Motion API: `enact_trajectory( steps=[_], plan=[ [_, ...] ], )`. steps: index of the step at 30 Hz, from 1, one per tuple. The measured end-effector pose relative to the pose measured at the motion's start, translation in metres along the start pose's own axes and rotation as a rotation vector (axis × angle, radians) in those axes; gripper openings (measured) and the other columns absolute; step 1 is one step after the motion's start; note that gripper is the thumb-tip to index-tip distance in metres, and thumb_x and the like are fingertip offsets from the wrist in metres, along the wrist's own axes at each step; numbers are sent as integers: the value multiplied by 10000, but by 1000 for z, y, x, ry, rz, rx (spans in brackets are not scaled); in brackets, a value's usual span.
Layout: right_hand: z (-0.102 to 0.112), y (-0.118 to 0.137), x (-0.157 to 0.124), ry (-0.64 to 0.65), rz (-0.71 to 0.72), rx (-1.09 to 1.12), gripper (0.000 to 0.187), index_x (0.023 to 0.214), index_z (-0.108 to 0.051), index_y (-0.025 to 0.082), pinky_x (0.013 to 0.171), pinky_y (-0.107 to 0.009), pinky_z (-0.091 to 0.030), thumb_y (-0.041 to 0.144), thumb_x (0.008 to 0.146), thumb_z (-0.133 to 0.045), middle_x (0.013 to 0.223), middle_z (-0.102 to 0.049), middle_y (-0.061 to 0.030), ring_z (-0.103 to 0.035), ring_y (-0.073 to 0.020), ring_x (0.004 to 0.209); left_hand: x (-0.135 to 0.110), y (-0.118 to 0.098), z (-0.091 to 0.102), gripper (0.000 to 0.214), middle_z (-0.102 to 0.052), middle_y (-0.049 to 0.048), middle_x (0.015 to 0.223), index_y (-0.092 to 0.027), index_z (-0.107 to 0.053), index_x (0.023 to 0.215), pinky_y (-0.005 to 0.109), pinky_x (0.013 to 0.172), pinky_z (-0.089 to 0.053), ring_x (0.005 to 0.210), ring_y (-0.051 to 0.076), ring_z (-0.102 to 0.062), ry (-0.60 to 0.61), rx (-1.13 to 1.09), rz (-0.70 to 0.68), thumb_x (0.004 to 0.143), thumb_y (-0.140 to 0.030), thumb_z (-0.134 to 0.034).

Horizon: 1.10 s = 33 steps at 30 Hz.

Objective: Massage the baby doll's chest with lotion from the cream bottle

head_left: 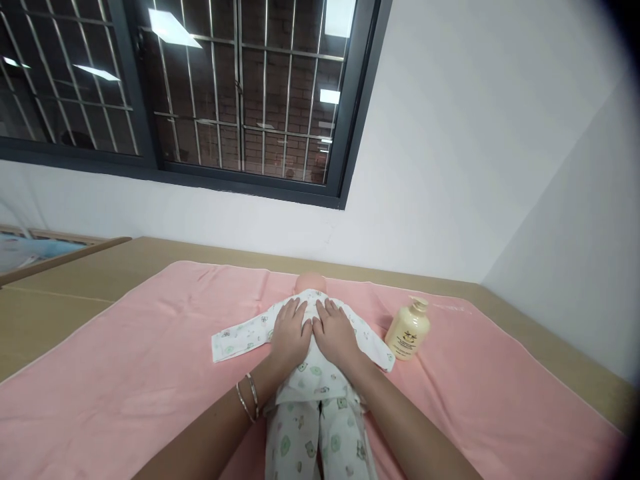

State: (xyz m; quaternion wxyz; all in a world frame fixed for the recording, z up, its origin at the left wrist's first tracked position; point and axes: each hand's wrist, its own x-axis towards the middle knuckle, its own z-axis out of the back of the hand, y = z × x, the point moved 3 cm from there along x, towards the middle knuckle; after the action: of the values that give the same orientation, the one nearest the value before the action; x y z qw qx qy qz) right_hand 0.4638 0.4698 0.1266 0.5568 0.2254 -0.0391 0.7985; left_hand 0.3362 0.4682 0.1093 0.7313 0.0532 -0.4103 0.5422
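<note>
A baby doll point(310, 283) in a white printed sleepsuit point(313, 380) lies along the middle of a pink towel point(150, 373), its head away from me. My left hand point(290, 331) lies flat on the left side of the doll's chest, fingers stretched out. My right hand point(334, 329) lies flat on the right side, fingers also out, thumbs nearly touching. Two thin bangles point(249, 399) circle my left wrist. The sleepsuit's sleeves spread out to both sides.
A cream pump bottle point(409, 328) stands on the towel just right of the doll's sleeve. The towel covers a tan surface point(65, 300) set against a white wall under a barred window point(240, 93). A wooden rail point(60, 257) runs at far left.
</note>
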Motion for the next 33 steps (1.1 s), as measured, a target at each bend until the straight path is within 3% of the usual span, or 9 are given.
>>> enact_trajectory(
  steps=[5,12,18,22,25,29,33],
  plan=[
    [1,-10,8,50,106,56,462,1453,-377,166,1132,-419,-186,252,1000,-360,1494,-325,-98,-243,-241,1387,1,-2,0,363,-571,119,1294,-165,-584,1203,500,1080,-361,1241,274,-478,-6,-10,-70,884,-200,-413],
    [10,15,-10,-48,40,-27,388,1298,-564,129,1101,-394,-236,203,951,-405,1304,-541,-147,-418,-264,1272,-3,-5,11,284,-638,120,1113,-157,-647,1005,453,961,-465,1069,262,-563,-87,-18,-39,855,-151,-405],
    [3,2,-3,0,-78,99,488,1418,-443,132,1115,-402,-217,334,976,-401,1452,-388,-133,-299,-269,1359,-2,2,0,405,-535,158,1340,-104,-561,1241,507,1080,-366,1269,301,-455,12,6,79,902,-238,-384],
    [-2,-10,9,55,-34,151,516,1465,-367,152,1136,-417,-171,318,977,-399,1500,-308,-114,-231,-261,1391,2,8,-8,478,-457,153,1432,-116,-484,1338,560,1133,-259,1371,326,-338,77,6,116,893,-281,-430],
    [-2,-10,11,54,15,126,492,1460,-378,190,1136,-429,-164,279,976,-399,1503,-306,-95,-231,-259,1390,3,8,-7,458,-474,139,1421,-143,-502,1322,564,1127,-266,1365,317,-349,75,-16,77,882,-256,-443],
    [5,6,2,11,58,33,445,1403,-463,177,1114,-413,-209,207,966,-383,1444,-401,-111,-311,-262,1349,0,3,1,376,-561,125,1321,-150,-584,1211,512,1096,-345,1273,275,-455,15,-46,-46,881,-191,-409],
    [12,21,-9,-32,7,-67,395,1310,-551,113,1071,-423,-259,200,959,-389,1308,-528,-183,-446,-282,1243,-3,-1,9,305,-629,114,1170,-162,-640,1070,475,996,-446,1114,261,-550,-67,-42,-44,860,-169,-419]
  ],
)
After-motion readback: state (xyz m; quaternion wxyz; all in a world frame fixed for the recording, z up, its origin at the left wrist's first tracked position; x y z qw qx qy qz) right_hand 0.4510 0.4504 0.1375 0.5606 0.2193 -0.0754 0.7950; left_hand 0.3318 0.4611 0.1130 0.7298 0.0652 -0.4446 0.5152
